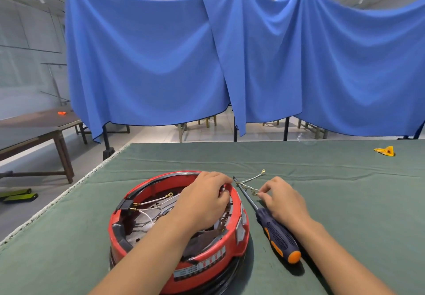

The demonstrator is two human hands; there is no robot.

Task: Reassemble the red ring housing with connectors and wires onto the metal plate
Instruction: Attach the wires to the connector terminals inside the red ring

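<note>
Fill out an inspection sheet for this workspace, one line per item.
Surface: green cloth covers the table, lightly creased.
Job's things: red ring housing sits over the metal plate; screwdriver lies to its right.
Clutter: yellow scrap at far right.
Grippers: left hand grips the housing's far rim; right hand pinches a terminal.
Cables: loose wires beside the housing; more inside.
Surroundings: blue curtain, wooden tables.

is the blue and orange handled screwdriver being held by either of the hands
No, the blue and orange handled screwdriver lies on the green cloth between the hands, gripped by neither.
</note>
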